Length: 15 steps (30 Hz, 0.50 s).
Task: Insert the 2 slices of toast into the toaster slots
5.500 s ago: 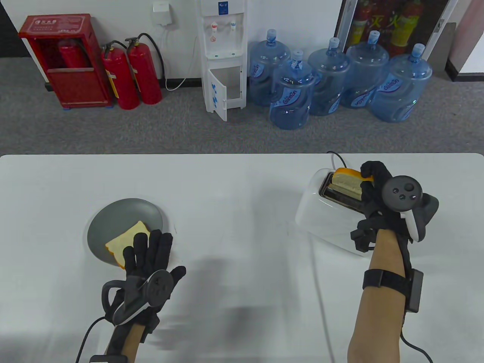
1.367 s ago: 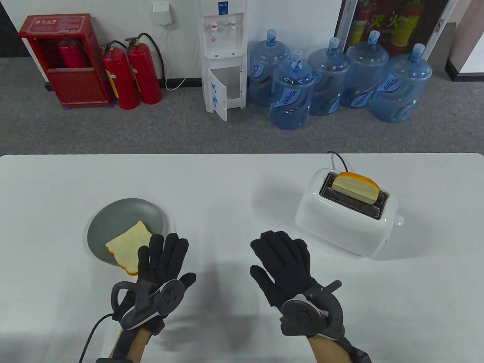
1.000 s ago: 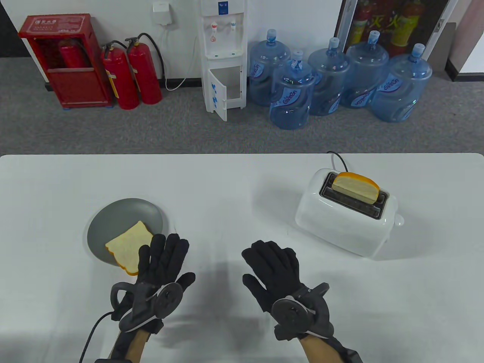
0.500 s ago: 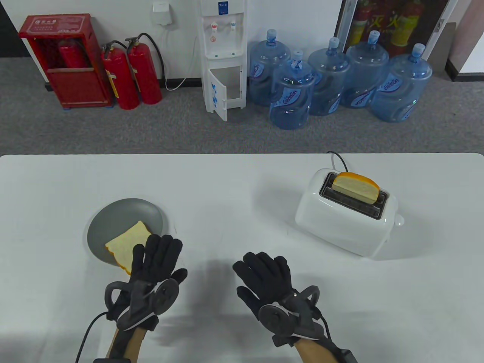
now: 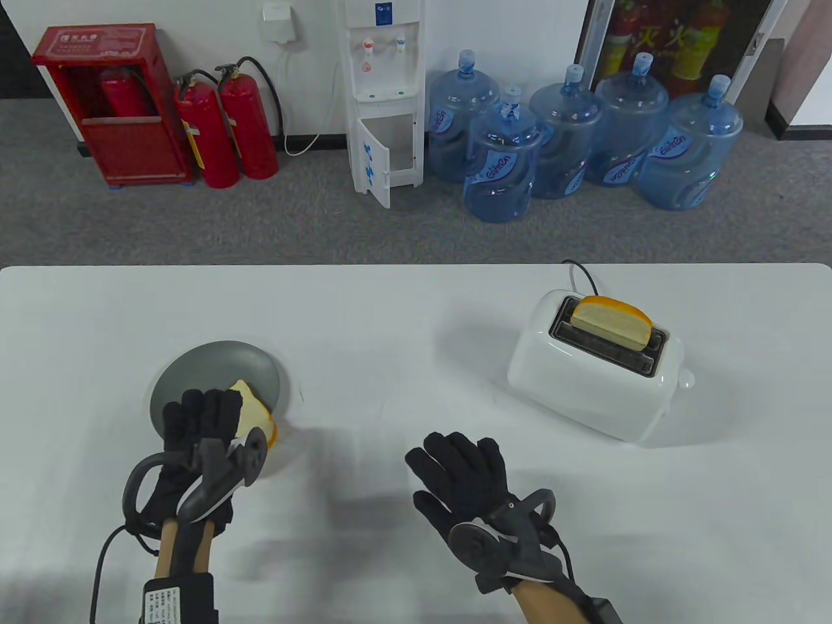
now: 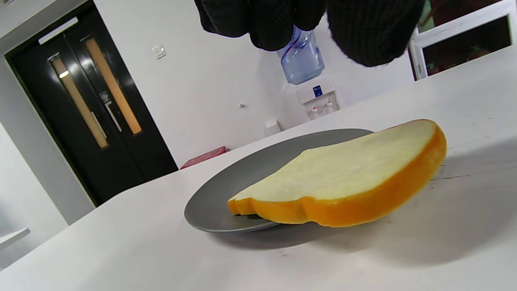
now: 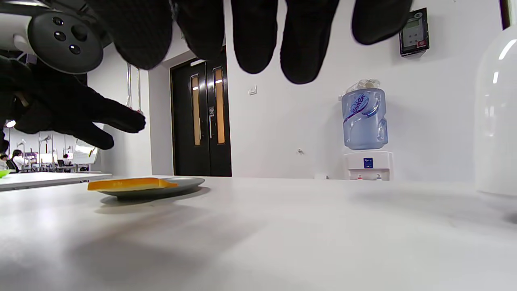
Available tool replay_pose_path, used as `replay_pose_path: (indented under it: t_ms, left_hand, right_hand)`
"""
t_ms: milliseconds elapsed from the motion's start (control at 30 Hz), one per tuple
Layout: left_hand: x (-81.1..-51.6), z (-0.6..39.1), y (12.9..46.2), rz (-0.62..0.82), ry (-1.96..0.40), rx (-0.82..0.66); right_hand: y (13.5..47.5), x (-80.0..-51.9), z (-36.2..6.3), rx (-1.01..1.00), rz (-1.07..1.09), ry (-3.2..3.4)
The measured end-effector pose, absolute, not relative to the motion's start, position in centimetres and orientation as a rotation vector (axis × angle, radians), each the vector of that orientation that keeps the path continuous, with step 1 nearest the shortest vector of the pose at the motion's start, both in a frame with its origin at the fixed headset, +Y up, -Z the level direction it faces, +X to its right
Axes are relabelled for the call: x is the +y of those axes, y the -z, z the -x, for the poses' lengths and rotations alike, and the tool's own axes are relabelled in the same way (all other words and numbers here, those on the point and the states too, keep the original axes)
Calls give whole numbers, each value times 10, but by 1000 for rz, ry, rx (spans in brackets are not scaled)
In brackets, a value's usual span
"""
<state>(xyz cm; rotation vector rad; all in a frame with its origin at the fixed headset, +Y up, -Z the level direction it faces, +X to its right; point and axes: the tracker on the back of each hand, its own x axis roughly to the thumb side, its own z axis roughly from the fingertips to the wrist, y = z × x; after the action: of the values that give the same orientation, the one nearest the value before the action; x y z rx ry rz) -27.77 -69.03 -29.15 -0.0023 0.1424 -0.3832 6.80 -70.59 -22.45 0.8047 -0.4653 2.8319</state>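
One slice of toast stands upright in the far slot of the white toaster; the near slot is empty. The second slice lies flat on the grey plate, with its crust hanging over the rim. My left hand hovers over this slice. In the left wrist view its fingers hang above the toast without touching it. The right wrist view also shows a gap between that hand and the slice. My right hand lies open and empty at the table's middle.
The toaster's cord runs off the table's far edge. Bare white table lies between the plate and the toaster. Water jugs, a dispenser and fire extinguishers stand on the floor beyond.
My left hand has swung left and turned so it sits above the toast. The slice looks shifted toward the plate's right rim. My right hand has barely moved.
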Motion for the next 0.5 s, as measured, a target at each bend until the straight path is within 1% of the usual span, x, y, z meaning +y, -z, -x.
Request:
replay_pose_path:
  t_ms: [167, 267, 333, 500]
  left_hand:
    - [-692, 278, 298, 106, 397, 165]
    - [-700, 275, 303, 169, 418, 145]
    - [-706, 275, 306, 209, 391, 132]
    - [-724, 275, 310, 306, 349, 146]
  right_hand:
    - [223, -704, -70, -456, -800, -2816]
    - [221, -701, -71, -473, -792, -2807]
    - [222, -703, -71, -460, -786, -2812]
    - [225, -707, -73, -418, -778, -2832]
